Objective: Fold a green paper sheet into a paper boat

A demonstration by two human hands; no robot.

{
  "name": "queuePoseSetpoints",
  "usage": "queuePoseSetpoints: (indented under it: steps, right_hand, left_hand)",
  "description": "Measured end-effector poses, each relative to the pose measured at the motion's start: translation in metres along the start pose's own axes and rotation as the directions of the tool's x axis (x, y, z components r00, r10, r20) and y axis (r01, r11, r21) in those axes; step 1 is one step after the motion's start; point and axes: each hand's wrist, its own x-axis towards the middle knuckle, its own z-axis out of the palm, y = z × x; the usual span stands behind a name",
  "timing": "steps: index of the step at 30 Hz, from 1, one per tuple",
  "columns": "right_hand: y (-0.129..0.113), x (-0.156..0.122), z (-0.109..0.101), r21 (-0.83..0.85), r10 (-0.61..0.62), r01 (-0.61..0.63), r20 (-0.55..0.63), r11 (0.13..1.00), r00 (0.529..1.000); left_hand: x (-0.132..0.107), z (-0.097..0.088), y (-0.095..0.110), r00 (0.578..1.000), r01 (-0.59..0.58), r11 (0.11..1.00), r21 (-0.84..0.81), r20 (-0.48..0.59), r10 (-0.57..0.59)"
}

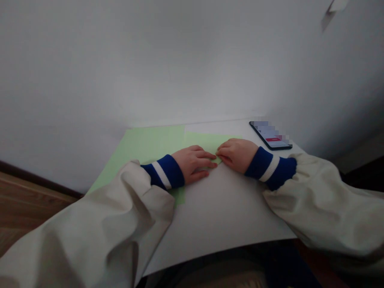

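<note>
The head-worn camera looks forward and down from close by — white tabletop (234, 212) lower centre, wall (186, 60) across the top.

I have a plain white tabletop (237, 212) before me, its near edge close to my body. On my left lies a large green sheet (147, 144), flat, covering that side out to the far left corner; I can see only part of it. Just right of it, near the middle, I have a small green sheet (204, 138), also partly hidden from me. Well to my right, near the far right corner, a dark-edged phone (271, 137) lies screen up, lit, a red bar showing, parts blurred.
</note>
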Motion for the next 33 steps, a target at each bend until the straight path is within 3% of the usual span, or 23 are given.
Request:
queuePoseSetpoints:
  steps: [6,12,24,33]
  right_hand:
    - [-0.016,0.001,-0.011,-0.061,0.011,-0.004,0.118,0.998,0.993]
    - [-0.023,0.001,-0.015,-0.086,-0.031,0.042,0.134,0.995,0.991]
    - [-0.027,0.004,-0.023,-0.131,0.125,-0.102,0.181,0.986,0.976]
    - [-0.02,0.003,-0.018,-0.207,0.213,-0.182,0.141,0.961,0.967]
  left_hand:
    - [0.001,-0.002,-0.008,1.0,-0.017,1.0,0.013,0.011,0.017]
    - [0.001,-0.003,-0.01,1.0,-0.007,1.0,0.026,0.014,0.007]
    - [0.002,0.0,-0.012,0.999,-0.008,1.0,0.026,0.031,0.007]
    - [-0.001,0.003,-0.01,1.0,0.019,1.0,-0.022,0.017,-0.019]
